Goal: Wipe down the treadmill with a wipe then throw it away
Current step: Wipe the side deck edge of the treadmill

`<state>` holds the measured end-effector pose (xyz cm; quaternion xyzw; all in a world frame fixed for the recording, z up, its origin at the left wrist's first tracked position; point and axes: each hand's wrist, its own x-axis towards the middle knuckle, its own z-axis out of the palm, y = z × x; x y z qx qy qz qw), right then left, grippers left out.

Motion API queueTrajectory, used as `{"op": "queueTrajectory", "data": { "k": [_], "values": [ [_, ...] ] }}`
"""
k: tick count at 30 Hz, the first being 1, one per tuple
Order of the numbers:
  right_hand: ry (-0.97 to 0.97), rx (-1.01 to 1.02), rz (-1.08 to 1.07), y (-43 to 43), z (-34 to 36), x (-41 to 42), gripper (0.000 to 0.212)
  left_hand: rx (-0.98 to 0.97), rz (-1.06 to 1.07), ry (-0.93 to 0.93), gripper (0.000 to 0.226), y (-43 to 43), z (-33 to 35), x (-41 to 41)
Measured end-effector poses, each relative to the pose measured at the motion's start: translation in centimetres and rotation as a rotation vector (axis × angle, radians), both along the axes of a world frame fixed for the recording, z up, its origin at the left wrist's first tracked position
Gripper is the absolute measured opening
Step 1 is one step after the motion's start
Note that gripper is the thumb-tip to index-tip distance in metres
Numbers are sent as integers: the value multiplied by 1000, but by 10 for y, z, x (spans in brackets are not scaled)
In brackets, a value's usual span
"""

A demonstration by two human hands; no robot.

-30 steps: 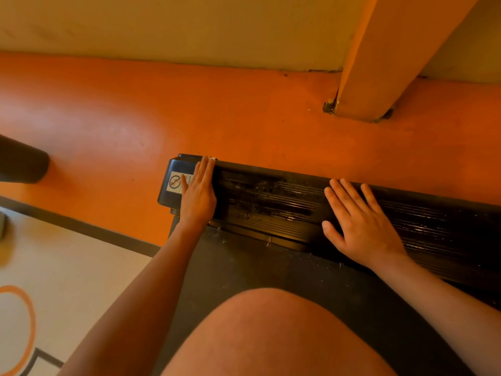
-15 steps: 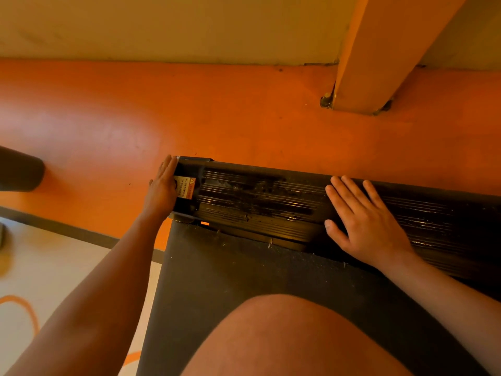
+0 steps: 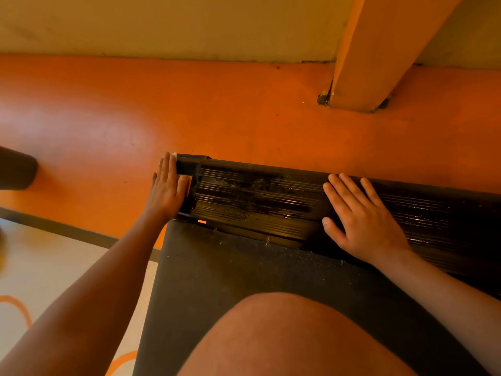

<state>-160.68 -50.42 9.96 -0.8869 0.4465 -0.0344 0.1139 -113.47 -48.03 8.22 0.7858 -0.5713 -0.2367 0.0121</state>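
My left hand [image 3: 166,188], flat, moved wipe [image 3: 173,154] from rail top to treadmill [image 3: 257,202] end face; right hand [image 3: 360,218] flat, bracing. Wiping ongoing.

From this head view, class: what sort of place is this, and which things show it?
Probably a gym or exercise room: a treadmill belt and ribbed side rail, on smooth orange floor near a pillar.
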Motion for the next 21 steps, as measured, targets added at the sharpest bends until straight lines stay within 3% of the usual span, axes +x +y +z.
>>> {"op": "queueTrajectory", "data": {
  "k": [6,12,21],
  "values": [
    [-2,16,-5,0,2,0,67,20,-62,-9,69,34,3,-5],
    [-9,11,0,0,0,0,67,-8,89,48,66,-10,-2,8],
    [-10,11,0,1,0,0,67,14,-6,18,68,17,-1,1]
  ]
}}
